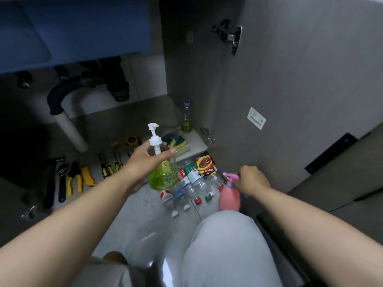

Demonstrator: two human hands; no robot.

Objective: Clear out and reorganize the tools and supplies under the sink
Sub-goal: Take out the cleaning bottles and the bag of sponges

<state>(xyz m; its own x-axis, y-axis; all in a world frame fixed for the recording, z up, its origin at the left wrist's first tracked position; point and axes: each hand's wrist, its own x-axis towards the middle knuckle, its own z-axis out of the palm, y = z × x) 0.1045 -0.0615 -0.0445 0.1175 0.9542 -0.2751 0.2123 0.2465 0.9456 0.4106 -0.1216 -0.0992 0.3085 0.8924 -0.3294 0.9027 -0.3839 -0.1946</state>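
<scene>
My left hand [145, 160] grips the neck of a green pump bottle [164, 175] with a white pump head, holding it up above the floor in front of the cabinet. My right hand [251, 179] holds the pink trigger of a pink spray bottle [229, 198] that stands low on the floor beside my knee. Several empty clear plastic bottles [192, 187] lie on the floor between the two hands, with a red and yellow box [205, 165] behind them.
Yellow-handled pliers, a wrench and other tools [76, 177] lie in a row on the cabinet floor, below the drain pipe [70, 125]. Sponges [176, 140] and a small green bottle [186, 121] sit at the cabinet's right. The open door [290, 100] stands to the right.
</scene>
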